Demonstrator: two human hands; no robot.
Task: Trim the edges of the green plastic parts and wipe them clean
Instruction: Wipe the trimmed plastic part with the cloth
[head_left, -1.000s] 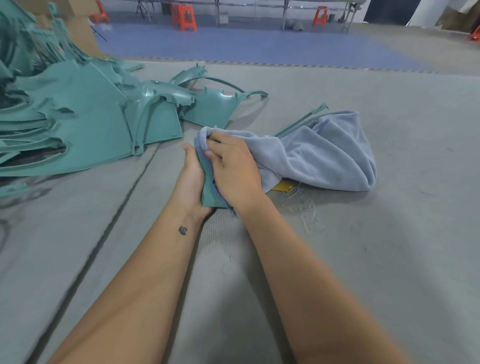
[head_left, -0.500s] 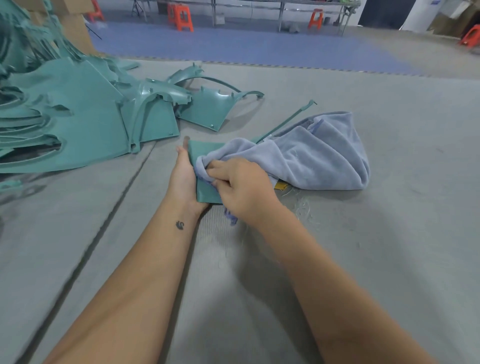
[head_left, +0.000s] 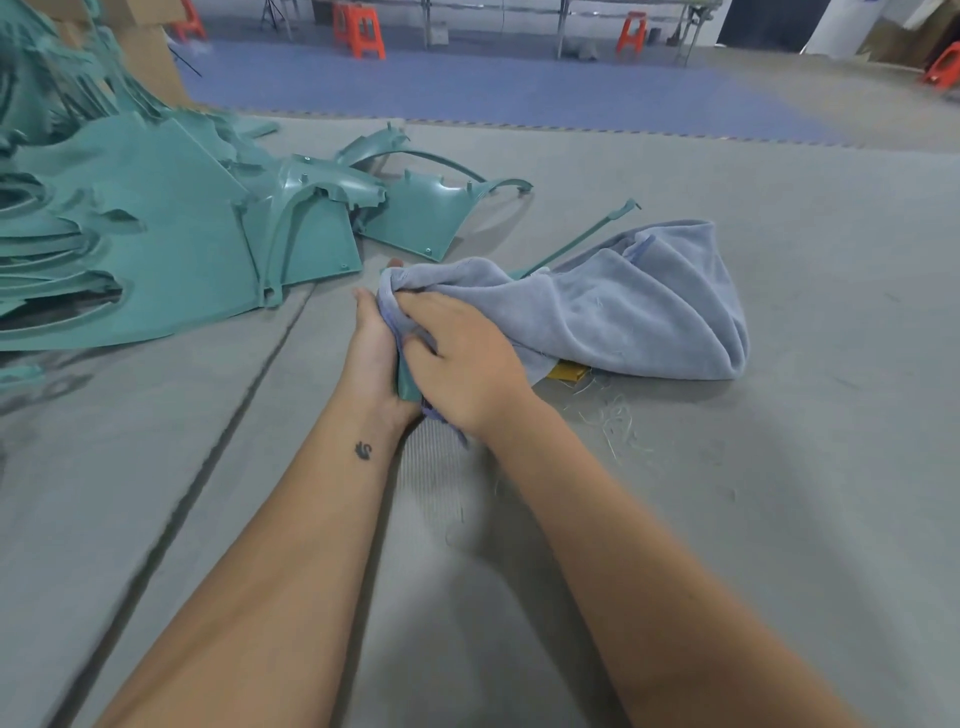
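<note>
Your left hand (head_left: 373, 349) grips the near edge of a green plastic part (head_left: 407, 383) on the grey mat (head_left: 779, 467), while your right hand (head_left: 467, 364) bunches a light blue cloth (head_left: 634, 306) over it, so only a dark green sliver and a thin rod end poking out past the cloth show. To your left a pile of green parts (head_left: 156, 244) lies close by. Pale shavings (head_left: 615, 421) and a yellow object (head_left: 569, 371) sit just right of your right wrist, with open mat beyond.
</note>
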